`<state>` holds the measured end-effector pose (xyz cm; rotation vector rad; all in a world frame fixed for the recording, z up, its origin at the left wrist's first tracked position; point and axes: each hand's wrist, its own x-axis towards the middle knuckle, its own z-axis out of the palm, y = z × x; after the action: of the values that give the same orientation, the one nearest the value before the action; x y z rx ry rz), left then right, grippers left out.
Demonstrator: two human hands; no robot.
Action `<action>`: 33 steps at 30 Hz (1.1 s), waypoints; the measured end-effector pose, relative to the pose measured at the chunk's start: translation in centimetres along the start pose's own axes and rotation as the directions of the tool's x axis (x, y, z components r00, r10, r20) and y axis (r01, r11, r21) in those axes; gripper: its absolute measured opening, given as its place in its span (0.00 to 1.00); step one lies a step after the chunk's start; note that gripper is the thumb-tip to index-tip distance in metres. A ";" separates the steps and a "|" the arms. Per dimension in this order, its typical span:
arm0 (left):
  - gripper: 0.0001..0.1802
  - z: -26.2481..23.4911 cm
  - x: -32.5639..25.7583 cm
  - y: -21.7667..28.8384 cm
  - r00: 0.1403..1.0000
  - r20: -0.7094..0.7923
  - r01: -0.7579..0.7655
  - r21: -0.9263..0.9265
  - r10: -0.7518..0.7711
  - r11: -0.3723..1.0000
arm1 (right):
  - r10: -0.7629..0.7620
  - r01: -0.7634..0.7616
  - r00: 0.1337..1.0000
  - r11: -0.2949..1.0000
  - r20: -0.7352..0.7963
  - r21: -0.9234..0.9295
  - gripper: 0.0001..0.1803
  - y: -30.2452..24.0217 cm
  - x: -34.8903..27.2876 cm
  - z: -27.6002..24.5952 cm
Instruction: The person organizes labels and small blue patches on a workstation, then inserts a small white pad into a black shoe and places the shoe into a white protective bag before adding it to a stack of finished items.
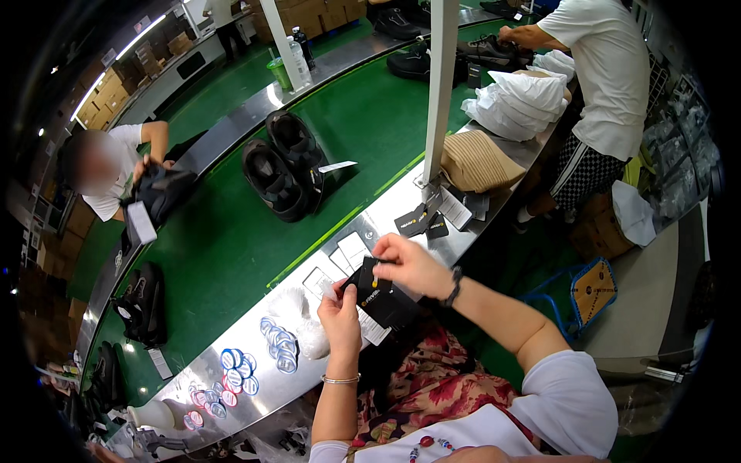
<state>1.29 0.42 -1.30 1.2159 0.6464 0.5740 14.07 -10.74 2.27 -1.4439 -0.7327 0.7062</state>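
The left hand (340, 318) and right hand (407, 266) pinch black tags (386, 307), with yellow and pale print, over the near edge of a shiny metal ledge (268, 391). Round blue-and-red stickers (241, 370) lie there. Beyond, a green belt (224, 278) bears black shoes (282, 202); brown boxes (309, 15) stand farthest.

Mounted on wearer's head, left one of side-by-side fisheye pair. Looking steeply down and forward, over floral-clad lap (440, 366) and near side of metal worktop (266, 400). Quite near left hand (341, 315) and right hand (407, 267). Facing across green belt (220, 255) toward far cartons (312, 15). Taking in co-workers left (125, 147) and right (606, 89). Bending straight edges toward dark rim.
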 end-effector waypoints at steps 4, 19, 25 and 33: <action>0.10 0.0 -0.3 0.4 0.996 -0.018 -0.089 0.002 0.089 0.996 | -0.038 0.043 0.993 0.998 -0.111 0.048 0.15 2.3 -1.7 2.8; 0.09 -1.6 -1.5 0.7 0.990 0.012 -0.137 -0.088 0.138 0.987 | 0.149 -0.138 0.988 0.966 -0.033 0.219 0.04 -0.6 -3.2 2.0; 0.08 -1.4 -1.7 1.1 0.995 0.005 -0.102 -0.092 0.103 0.991 | 0.081 -0.079 0.996 0.996 -0.041 0.051 0.06 -0.1 -3.0 2.5; 0.08 -2.1 -1.7 0.7 0.998 0.053 0.031 -0.209 -0.021 0.977 | -0.037 0.008 0.987 0.982 -0.154 -0.188 0.08 0.6 -1.9 3.6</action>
<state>-1.40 0.79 -0.87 1.0192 0.5437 0.5728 10.04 -10.06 1.63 -1.6398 -0.7064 0.5095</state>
